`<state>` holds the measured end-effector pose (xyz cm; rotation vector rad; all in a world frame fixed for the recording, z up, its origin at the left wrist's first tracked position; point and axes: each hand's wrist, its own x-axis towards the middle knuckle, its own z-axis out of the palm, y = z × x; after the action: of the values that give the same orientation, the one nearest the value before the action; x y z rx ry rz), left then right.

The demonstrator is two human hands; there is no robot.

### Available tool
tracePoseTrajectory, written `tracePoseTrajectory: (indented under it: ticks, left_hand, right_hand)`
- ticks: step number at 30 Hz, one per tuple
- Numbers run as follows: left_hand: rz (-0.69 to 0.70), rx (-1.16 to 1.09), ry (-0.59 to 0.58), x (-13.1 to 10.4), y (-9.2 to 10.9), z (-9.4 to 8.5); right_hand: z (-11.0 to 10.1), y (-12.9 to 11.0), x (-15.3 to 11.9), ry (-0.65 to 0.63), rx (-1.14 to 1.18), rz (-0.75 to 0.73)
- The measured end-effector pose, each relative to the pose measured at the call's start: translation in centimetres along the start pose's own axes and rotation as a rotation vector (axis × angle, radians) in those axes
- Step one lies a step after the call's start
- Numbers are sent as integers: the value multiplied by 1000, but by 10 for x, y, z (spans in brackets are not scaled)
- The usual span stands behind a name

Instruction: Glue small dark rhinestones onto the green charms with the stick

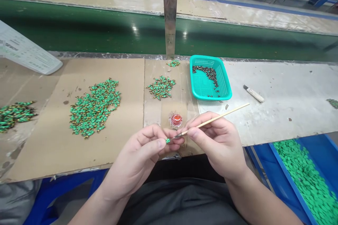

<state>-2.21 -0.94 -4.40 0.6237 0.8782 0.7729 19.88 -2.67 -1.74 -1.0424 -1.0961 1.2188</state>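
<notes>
Over the near edge of the workbench [293,116], the left hand [142,149] pinches a small green piece [167,140] between thumb and fingers. The right hand [220,142] grasps a thin paintbrush [223,115], its tip at the piece; whether they touch, I cannot tell. Just beyond the fingers sits a round container [176,120], glossy red-orange inside. Farther out, toward the far edge, come a small green-and-gold pile [161,87], a smaller cluster [173,63] and a teal basket [229,92] holding dark bits [209,73]. To the left, a larger heap [95,108] covers the middle of a cardboard sheet [126,140]; to the right lies a flat brush [254,94]. Below the near edge, rightward, a blue bin [320,151] holds green discs [307,179].
</notes>
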Motion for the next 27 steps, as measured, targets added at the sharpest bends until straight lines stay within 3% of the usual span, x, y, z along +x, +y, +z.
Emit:
tracePoseTrajectory:
  ticks: [6, 17, 27]
  left_hand:
    - [3, 17, 5, 0, 1, 2]
    - [-15, -29, -7, -1, 6, 8]
    - [10, -51, -12, 0, 7, 12]
  right_hand:
    - [-1, -1, -3, -17, 15, -26]
    - [-13, -6, -3, -146, -242, -212]
    - [-11, -4, -8, -121, -149, -210]
